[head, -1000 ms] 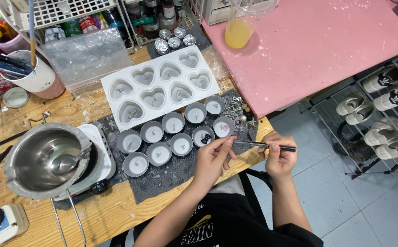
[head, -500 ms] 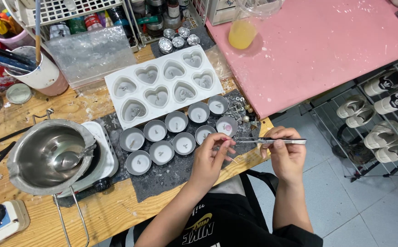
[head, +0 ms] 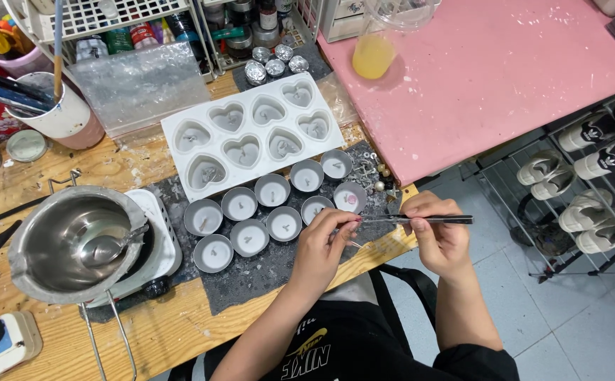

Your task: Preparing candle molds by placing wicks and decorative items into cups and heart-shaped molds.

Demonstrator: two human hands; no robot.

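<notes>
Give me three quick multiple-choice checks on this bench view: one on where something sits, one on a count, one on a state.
1. Where does the white silicone heart mould lie?
A. on the pink table top
B. on the wooden bench, behind the round metal tealight cups
C. on the shoe rack

2. How many heart cavities does the mould have?
A. four
B. six
C. seven

3. What is the right hand doing?
A. holding slim metal tweezers
B. resting flat and empty
C. gripping the steel pot

Answers:
1 B: the mould sits on the wooden bench just beyond the round metal tealight cups.
2 C: three hearts in the back row, three in the middle, one at the front left.
3 A: its fingers pinch the slim metal tweezers, tips pointing toward the left hand.
</notes>
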